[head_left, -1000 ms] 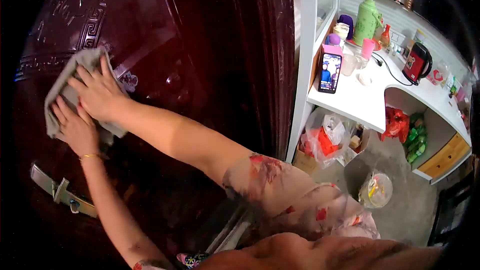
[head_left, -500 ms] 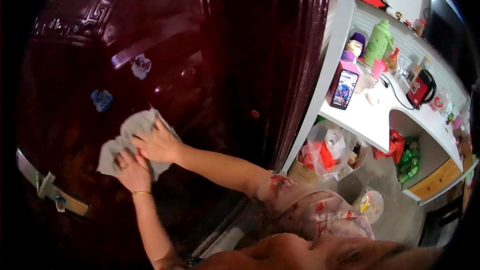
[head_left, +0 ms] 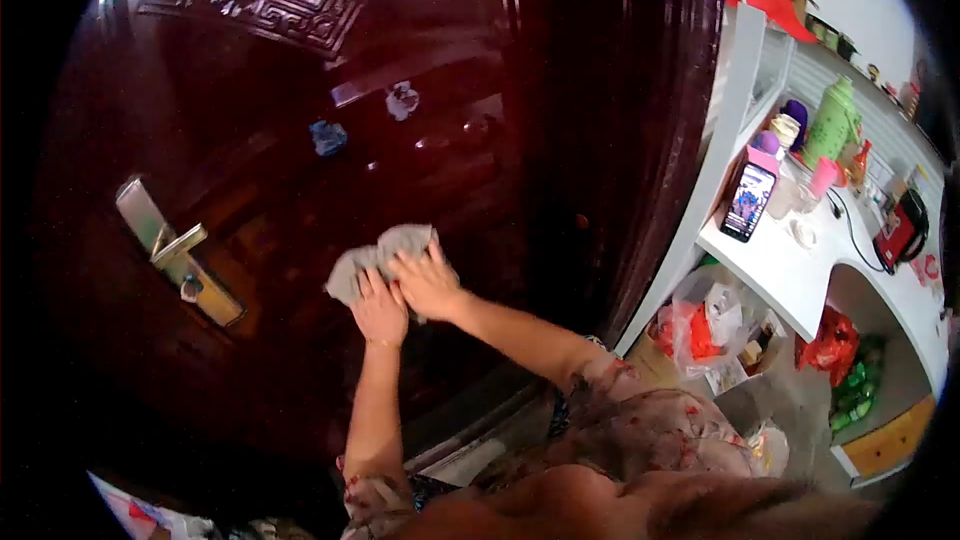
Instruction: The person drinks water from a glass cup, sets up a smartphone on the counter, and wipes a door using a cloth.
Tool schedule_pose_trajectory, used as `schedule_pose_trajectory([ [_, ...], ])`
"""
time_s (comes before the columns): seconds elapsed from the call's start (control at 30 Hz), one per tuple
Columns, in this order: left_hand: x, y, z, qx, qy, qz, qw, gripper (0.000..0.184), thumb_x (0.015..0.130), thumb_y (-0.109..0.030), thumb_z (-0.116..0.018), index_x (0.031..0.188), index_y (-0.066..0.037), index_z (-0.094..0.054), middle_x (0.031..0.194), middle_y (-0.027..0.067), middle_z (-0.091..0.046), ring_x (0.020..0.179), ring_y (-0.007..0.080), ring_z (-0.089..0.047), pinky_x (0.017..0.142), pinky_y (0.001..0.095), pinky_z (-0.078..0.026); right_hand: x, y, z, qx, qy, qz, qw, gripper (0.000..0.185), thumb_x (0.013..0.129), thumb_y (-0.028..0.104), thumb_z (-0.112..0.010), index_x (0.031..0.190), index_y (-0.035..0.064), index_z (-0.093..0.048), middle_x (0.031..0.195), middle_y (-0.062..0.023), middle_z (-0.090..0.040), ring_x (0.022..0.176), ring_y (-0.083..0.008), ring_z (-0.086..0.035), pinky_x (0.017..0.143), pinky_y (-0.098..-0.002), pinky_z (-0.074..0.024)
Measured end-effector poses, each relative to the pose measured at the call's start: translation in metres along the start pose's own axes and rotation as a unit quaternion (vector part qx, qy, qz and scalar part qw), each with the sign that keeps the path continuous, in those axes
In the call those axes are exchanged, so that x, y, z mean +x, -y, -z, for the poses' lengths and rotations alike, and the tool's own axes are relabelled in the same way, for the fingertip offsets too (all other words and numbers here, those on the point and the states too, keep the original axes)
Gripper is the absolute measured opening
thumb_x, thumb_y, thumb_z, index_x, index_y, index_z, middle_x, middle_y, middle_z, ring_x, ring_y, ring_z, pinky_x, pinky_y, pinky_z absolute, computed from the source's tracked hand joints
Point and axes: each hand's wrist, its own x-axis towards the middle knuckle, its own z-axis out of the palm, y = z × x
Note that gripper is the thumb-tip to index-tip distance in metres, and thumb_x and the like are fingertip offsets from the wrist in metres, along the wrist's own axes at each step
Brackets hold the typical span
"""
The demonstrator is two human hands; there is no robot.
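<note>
A grey cloth (head_left: 345, 273) lies pressed against a glossy dark red door (head_left: 270, 380). My left hand (head_left: 380, 315) is on its lower left part, with the fingers over the fabric. Just to the right, my right hand (head_left: 430, 283) holds the same cloth, fingers stretched up across it. The two hands are side by side, almost touching. Above the cloth, a blue patch (head_left: 327, 138) and a whitish patch (head_left: 402, 100) stick to the door. A metal door handle (head_left: 180, 245) on a long plate is to the left of my hands.
On the right, a white desk (head_left: 775, 275) holds a lit phone (head_left: 748, 202), a green thermos (head_left: 832, 125) and a red and black kettle (head_left: 902, 230). Below it are plastic bags (head_left: 705, 325) in a box and green bottles (head_left: 856, 392).
Both hands and the cloth have slid down the door, farther from the blue and whitish patches. The view has turned, so the handle and patches appear farther right.
</note>
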Motion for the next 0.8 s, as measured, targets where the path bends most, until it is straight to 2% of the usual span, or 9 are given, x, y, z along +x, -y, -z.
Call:
schedule_pose_trajectory([
  [0.17, 0.141, -0.018, 0.112, 0.053, -0.203, -0.041, 0.977, 0.051, 0.088, -0.031, -0.048, 0.132, -0.007, -0.037, 0.131, 0.0217, -0.045, 0.111, 0.0377, -0.051, 0.089, 0.0465, -0.043, 0.112, 0.010, 0.109, -0.020, -0.303, 0.043, 0.952, 0.049, 0.083, 0.022, -0.051, 0.128, 0.0055, -0.043, 0.132, -0.0210, -0.037, 0.125, -0.0376, -0.031, 0.101, -0.0655, -0.0134],
  [0.2, 0.171, -0.018, 0.132, 0.065, -0.218, -0.047, 0.973, 0.053, 0.089, -0.032, -0.046, 0.135, -0.009, -0.036, 0.133, 0.0202, -0.044, 0.113, 0.0366, -0.051, 0.094, 0.0491, -0.039, 0.136, 0.013, 0.134, -0.028, -0.337, 0.038, 0.940, 0.050, 0.083, 0.024, -0.051, 0.129, 0.0072, -0.043, 0.131, -0.0199, -0.037, 0.125, -0.0370, -0.032, 0.101, -0.0666, -0.0131],
  [0.23, 0.195, -0.026, 0.159, 0.062, -0.154, -0.006, 0.986, 0.055, 0.091, -0.035, -0.042, 0.138, -0.008, -0.032, 0.138, 0.0186, -0.038, 0.129, 0.0367, -0.034, 0.106, 0.0534, -0.021, 0.159, 0.014, 0.157, -0.049, -0.389, 0.048, 0.919, 0.050, 0.083, 0.026, -0.051, 0.129, 0.0085, -0.043, 0.131, -0.0194, -0.037, 0.125, -0.0366, -0.032, 0.101, -0.0665, -0.0131],
  [0.27, 0.222, -0.024, 0.169, 0.107, -0.257, -0.039, 0.960, 0.055, 0.091, -0.037, -0.041, 0.139, -0.011, -0.032, 0.139, 0.0170, -0.038, 0.127, 0.0363, -0.038, 0.106, 0.0540, -0.021, 0.179, 0.015, 0.183, -0.061, -0.397, 0.054, 0.914, 0.048, 0.084, 0.026, -0.049, 0.129, 0.0090, -0.043, 0.132, -0.0189, -0.037, 0.125, -0.0360, -0.032, 0.101, -0.0665, -0.0131],
  [0.33, 0.261, -0.025, 0.197, 0.120, -0.351, -0.082, 0.925, 0.054, 0.092, -0.037, -0.040, 0.140, -0.012, -0.030, 0.138, 0.0162, -0.040, 0.124, 0.0336, -0.042, 0.105, 0.0526, -0.021, 0.214, 0.016, 0.222, -0.074, -0.449, 0.061, 0.889, 0.045, 0.086, 0.027, -0.047, 0.129, 0.0135, -0.044, 0.133, -0.0166, -0.039, 0.128, -0.0319, -0.033, 0.104, -0.0661, -0.0073],
  [0.43, 0.277, -0.028, 0.194, 0.129, -0.411, -0.079, 0.899, 0.052, 0.092, -0.037, -0.039, 0.137, -0.012, -0.033, 0.137, 0.0154, -0.042, 0.122, 0.0340, -0.044, 0.105, 0.0517, -0.022, 0.226, 0.019, 0.230, -0.078, -0.498, 0.066, 0.861, 0.044, 0.085, 0.025, -0.049, 0.127, 0.0129, -0.044, 0.128, -0.0162, -0.044, 0.121, -0.0312, -0.042, 0.103, -0.0645, -0.0107],
  [0.53, 0.251, -0.030, 0.179, 0.140, -0.334, -0.049, 0.931, 0.050, 0.092, -0.036, -0.039, 0.136, -0.012, -0.036, 0.133, 0.0153, -0.046, 0.122, 0.0330, -0.044, 0.103, 0.0537, -0.026, 0.205, 0.013, 0.207, -0.074, -0.472, 0.079, 0.875, 0.042, 0.081, 0.023, -0.052, 0.121, 0.0110, -0.049, 0.117, -0.0147, -0.050, 0.095, -0.0311, -0.057, 0.103, -0.0609, -0.0161],
  [0.63, 0.206, -0.018, 0.142, 0.107, -0.313, -0.091, 0.939, 0.050, 0.089, -0.034, -0.046, 0.130, -0.006, -0.042, 0.131, 0.0193, -0.047, 0.123, 0.0353, -0.043, 0.104, 0.0549, -0.024, 0.173, 0.003, 0.162, -0.066, -0.415, 0.083, 0.904, 0.042, 0.080, 0.025, -0.054, 0.120, 0.0111, -0.052, 0.117, -0.0120, -0.052, 0.091, -0.0300, -0.059, 0.101, -0.0579, -0.0219],
  [0.8, 0.117, 0.004, 0.064, 0.044, -0.140, -0.081, 0.986, 0.051, 0.086, -0.032, -0.050, 0.126, -0.003, -0.044, 0.125, 0.0222, -0.051, 0.122, 0.0385, -0.042, 0.104, 0.0535, -0.025, 0.104, -0.018, 0.060, -0.068, -0.240, 0.065, 0.966, 0.035, 0.080, 0.026, -0.055, 0.112, 0.0123, -0.057, 0.111, -0.0095, -0.057, 0.077, -0.0299, -0.060, 0.096, -0.0524, -0.0301],
])
